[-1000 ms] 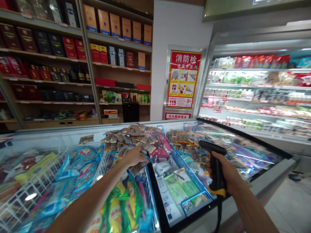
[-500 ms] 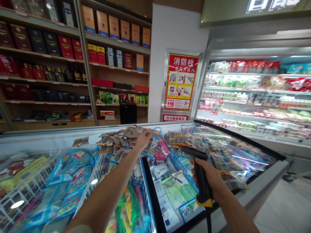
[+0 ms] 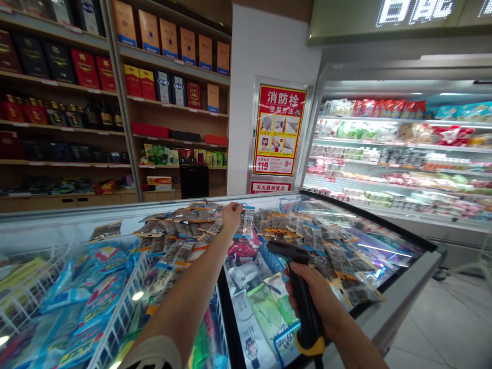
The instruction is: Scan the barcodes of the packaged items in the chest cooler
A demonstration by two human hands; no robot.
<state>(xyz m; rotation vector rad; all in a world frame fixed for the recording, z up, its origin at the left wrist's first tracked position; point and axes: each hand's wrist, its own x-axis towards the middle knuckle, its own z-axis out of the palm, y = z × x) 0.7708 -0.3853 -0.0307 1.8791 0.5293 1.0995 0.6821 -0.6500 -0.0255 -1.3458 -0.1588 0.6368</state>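
My left hand [image 3: 232, 218] reaches across the chest freezer and pinches the top edge of a small clear packet [image 3: 248, 221] with a blue header, which hangs upright above the bins. In my right hand [image 3: 321, 300] is a black and yellow barcode scanner [image 3: 303, 292], held by its handle with its head pointing left. Left of my left hand lies a heap of similar brown packets [image 3: 169, 228] on the freezer top. Another heap of packets [image 3: 323, 238] spreads over the glass on the right, just beyond the scanner.
The freezer's black-edged frame [image 3: 230, 318] runs between my arms. White wire baskets [image 3: 126, 297] hold blue bags [image 3: 102, 277] on the left. Green and white bags [image 3: 265, 302] lie in the open middle bin. Shelves of boxes [image 3: 169, 82] and a lit refrigerated case [image 3: 403, 123] stand behind.
The view has shifted slightly to the right. My left hand has lifted a packet off the pile and now holds it upright. The scanner has come a little nearer to my left arm.
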